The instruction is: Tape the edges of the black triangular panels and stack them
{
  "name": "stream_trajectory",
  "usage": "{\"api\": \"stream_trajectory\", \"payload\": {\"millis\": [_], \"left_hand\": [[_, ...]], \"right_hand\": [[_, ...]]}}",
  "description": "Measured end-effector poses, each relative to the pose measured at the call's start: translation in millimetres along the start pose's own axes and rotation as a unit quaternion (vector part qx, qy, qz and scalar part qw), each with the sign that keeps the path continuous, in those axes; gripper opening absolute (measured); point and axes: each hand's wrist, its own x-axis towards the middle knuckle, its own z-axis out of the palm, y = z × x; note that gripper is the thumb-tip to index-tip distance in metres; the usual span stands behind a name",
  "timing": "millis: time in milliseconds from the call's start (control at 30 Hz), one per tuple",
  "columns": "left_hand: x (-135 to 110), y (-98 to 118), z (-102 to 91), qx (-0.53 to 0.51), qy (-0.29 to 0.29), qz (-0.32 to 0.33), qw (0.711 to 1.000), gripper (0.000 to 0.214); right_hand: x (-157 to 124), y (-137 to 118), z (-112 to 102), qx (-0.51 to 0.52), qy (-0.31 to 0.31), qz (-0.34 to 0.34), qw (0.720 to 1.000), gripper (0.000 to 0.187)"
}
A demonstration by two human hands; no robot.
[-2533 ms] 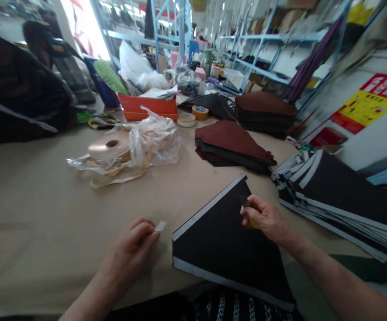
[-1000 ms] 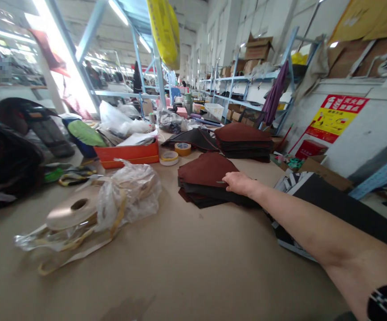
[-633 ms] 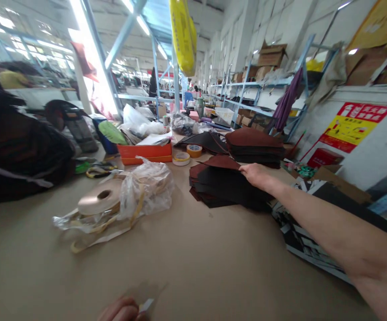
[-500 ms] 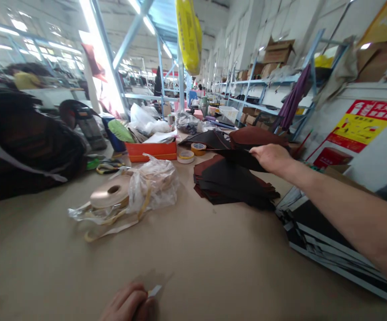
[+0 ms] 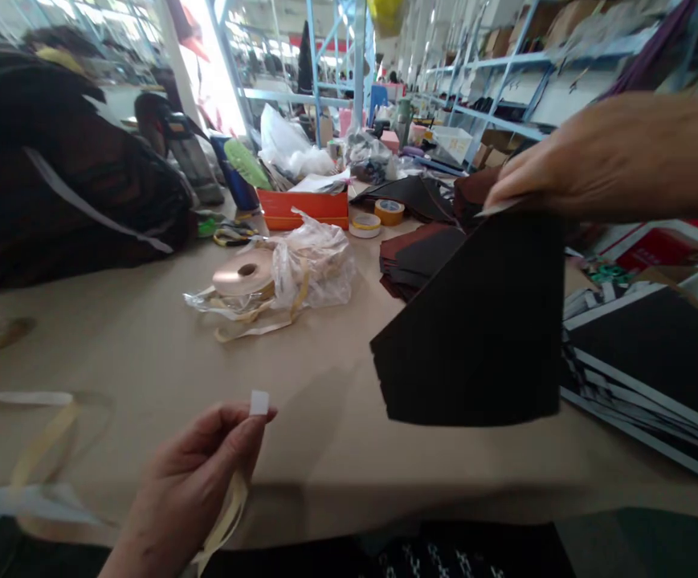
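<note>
My right hand (image 5: 619, 152) is high at the right, pinched on the top edge of a dark triangular fabric piece (image 5: 481, 329) that hangs in the air above the table. Low at the left, my left hand (image 5: 192, 482) is closed on a strip of tape (image 5: 258, 402); its white end sticks up past my fingertips and a yellowish tail droops below my palm. Behind the hanging piece lies the stack of brown and black fabric pieces (image 5: 412, 253) on the tan table (image 5: 144, 353).
A tape reel in a clear plastic bag (image 5: 276, 277) lies mid-table. An orange box (image 5: 304, 207), two tape rolls (image 5: 378, 218) and a black bag (image 5: 53, 185) sit behind. White-edged black panels (image 5: 650, 361) are stacked at the right. Loose tape strips (image 5: 23, 401) trail at the left.
My right hand has lifted one dark piece off the stack and brought it up and toward me. My left hand, still holding the tape, has come further into view.
</note>
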Motion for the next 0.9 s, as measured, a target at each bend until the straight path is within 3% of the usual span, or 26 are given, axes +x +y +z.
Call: {"api": "stream_trajectory", "payload": {"millis": [33, 67, 100, 133, 200, 267, 333, 467, 600, 700, 800, 900], "left_hand": [[-1, 0, -1.3, -0.005, 0.009, -0.013, 1.000, 0.034], [-2, -2, -1.5, -0.014, 0.013, -0.023, 1.000, 0.034], [-4, -3, -0.8, -0.024, 0.013, -0.031, 0.999, 0.034], [-6, -5, 0.8, -0.033, 0.009, -0.037, 0.999, 0.033], [-11, -10, 6.3, -0.045, -0.011, -0.041, 0.998, 0.032], [-16, -12, 15.1, -0.043, -0.059, -0.040, 0.997, 0.030], [-21, -11, 27.5, -0.024, -0.123, -0.040, 0.991, 0.028], [-21, -4, 56.1, 0.048, -0.217, -0.017, 0.975, 0.027], [-12, 1, 72.4, 0.168, -0.226, 0.099, 0.954, 0.019], [-7, -1, 78.6, 0.226, -0.237, 0.156, 0.932, 0.018], [-7, 0, 89.1, 0.256, -0.235, 0.179, 0.921, 0.019], [-10, 6, 104.1, 0.264, -0.246, 0.187, 0.914, 0.019]], "right_hand": [[-8, -15, 17, -0.008, -0.084, -0.095, 0.992, 0.061], [-18, -30, 36, -0.040, -0.186, -0.255, 0.948, 0.042], [-30, -45, 55, -0.066, -0.245, -0.417, 0.873, 0.021], [-42, -57, 74, -0.078, -0.260, -0.499, 0.823, 0.017], [-67, -77, 108, -0.066, -0.276, -0.538, 0.793, 0.019], [-89, -87, 130, -0.029, -0.273, -0.520, 0.809, 0.022], [-108, -84, 139, 0.021, -0.270, -0.486, 0.831, 0.025], [-150, -38, 136, 0.133, -0.319, -0.388, 0.854, 0.028], [-203, 39, 133, 0.111, -0.334, -0.303, 0.885, 0.027], [-236, 81, 135, 0.077, -0.327, -0.253, 0.907, 0.032], [-247, 98, 141, 0.075, -0.329, -0.226, 0.914, 0.033], [-233, 105, 152, 0.075, -0.326, -0.209, 0.919, 0.031]]}}
